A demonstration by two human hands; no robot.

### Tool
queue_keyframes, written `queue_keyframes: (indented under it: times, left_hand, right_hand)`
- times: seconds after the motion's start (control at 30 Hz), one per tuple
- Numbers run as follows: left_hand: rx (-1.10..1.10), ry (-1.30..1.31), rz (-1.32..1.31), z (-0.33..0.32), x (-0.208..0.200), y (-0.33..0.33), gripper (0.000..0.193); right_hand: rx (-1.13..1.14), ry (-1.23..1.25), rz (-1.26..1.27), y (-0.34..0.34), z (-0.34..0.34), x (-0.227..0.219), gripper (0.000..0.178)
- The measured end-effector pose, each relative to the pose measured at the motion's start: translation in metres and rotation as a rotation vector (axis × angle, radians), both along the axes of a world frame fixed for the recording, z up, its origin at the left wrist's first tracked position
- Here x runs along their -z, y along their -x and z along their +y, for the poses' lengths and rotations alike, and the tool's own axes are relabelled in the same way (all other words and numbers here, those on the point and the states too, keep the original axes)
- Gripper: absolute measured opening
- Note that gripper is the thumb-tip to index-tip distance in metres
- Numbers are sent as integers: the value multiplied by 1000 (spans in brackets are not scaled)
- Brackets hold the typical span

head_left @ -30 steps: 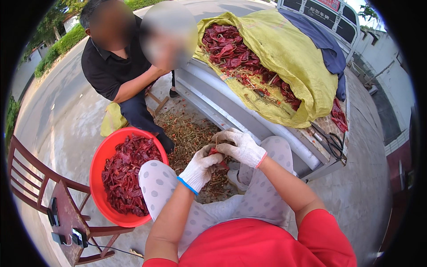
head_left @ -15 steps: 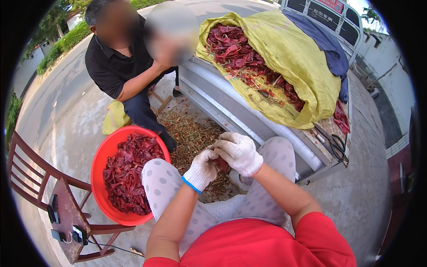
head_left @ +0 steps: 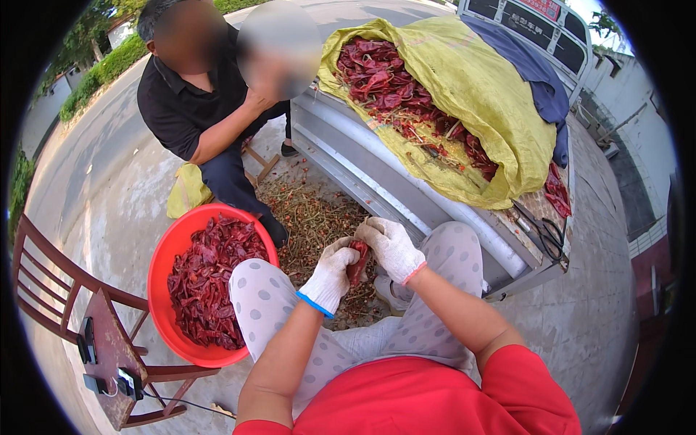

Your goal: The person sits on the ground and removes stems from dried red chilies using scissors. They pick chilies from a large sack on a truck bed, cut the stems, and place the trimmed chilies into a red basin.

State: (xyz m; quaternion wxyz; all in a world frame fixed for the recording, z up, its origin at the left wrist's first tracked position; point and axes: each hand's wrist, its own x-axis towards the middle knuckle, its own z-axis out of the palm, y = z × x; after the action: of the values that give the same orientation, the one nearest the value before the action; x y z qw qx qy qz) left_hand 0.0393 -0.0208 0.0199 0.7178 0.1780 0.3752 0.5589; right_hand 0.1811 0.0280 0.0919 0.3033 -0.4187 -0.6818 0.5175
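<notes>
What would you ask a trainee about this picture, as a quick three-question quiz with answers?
1. True or false: in the picture, the red tub is to the left of the left hand.
2. What does the left hand hold? A) scissors, B) a red pepper, C) a phone.
3. Fill the gap: the pile of peppers on the truck lies in a ____ sack.
Key: 1. True. 2. B. 3. yellow.

Only lettering I can spot is up between one and two o'clock: pale characters on a dark panel [head_left: 527, 22] of the vehicle's white frame [head_left: 582, 61], plus a red sign [head_left: 542, 8] with small, cut-off print.
</notes>
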Motion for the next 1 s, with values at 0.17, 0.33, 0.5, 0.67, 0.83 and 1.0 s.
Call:
queue_keyframes:
  times: [0.17,0.33,0.5,0.67,0.83,1.0]
  left_hand:
    - [-52,-16,75,1,4,-2,42]
    - [-71,-47,122,2,9,-2,41]
    - [-139,-7,153,3,6,-9,37]
    - [81,-11,-145,-6,-9,7,33]
    - [157,-98,-35,-8,-6,5,33]
    - [119,-108,27,-7,-11,3,20]
  right_hand:
    - [96,476,202,4,0,-1,20]
    - [152,714,307,5,4,8,17]
    - [156,577,266,5,6,17,20]
    - [-46,-195,-123,-6,9,9,25]
    - [-159,-326,-103,-12,13,7,26]
    - [-97,171,53,-11,8,-3,23]
